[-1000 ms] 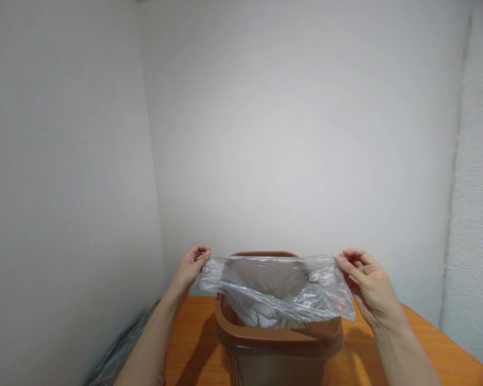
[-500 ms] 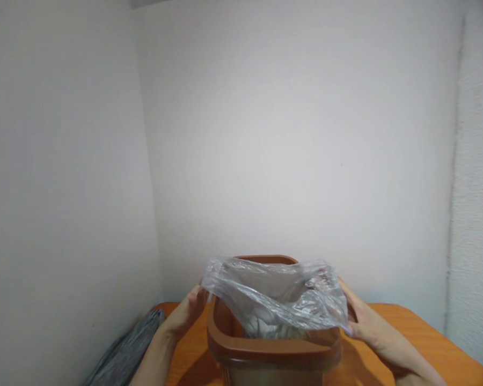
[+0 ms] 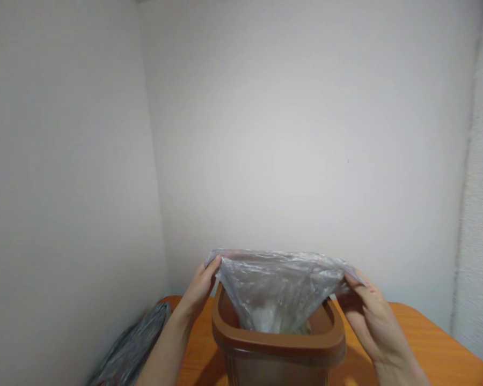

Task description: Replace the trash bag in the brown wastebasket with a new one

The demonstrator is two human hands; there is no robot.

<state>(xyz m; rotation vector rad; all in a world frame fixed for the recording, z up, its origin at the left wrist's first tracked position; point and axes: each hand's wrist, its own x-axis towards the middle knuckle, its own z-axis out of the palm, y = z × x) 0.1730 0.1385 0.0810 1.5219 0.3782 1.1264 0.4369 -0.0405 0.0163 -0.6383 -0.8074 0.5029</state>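
A thin, see-through plastic bag [image 3: 277, 284] is stretched between my two hands, its top edge above the bin and its lower part down inside. My left hand [image 3: 204, 281] pinches the bag's left corner, thumb on the near side. At the opposite corner, my right hand [image 3: 366, 305] grips the plastic between thumb and fingers. Under the bag stands a brown plastic bin [image 3: 279, 342] with a thick rounded rim and a paler body. The bag hides the bin's far rim and most of its inside.
The bin stands on an orange-brown wooden table [image 3: 410, 327]. A dark, crumpled plastic bag [image 3: 134, 343] lies at the left, beside the left wall [image 3: 64, 187]. Behind the table rises a pale wall [image 3: 298, 134].
Both hands have raised the bag's edge and pulled it wider and tauter. My right hand has turned so its thumb lies over the plastic. The view has shifted slightly.
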